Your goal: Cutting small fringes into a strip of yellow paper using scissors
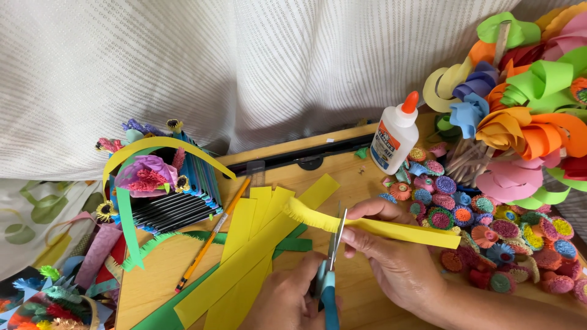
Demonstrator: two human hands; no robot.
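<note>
1. Your right hand [397, 256] pinches a yellow paper strip [379, 229], held level above the table [153, 281].
2. Your left hand [287, 302] has its grip clenched on blue-handled scissors [330, 263], blades upright and meeting the strip's edge.
3. The strip's left end is already snipped into a fine fringe; the stretch running right, past your fingers, looks uncut, so I judge most of the fringing is left.
4. More plain yellow strips [257, 256] lie fanned on the table below, untouched, beside a pencil [211, 241].
5. A glue bottle [394, 137] stands behind, near a heap of rolled paper flowers [501, 244].
</note>
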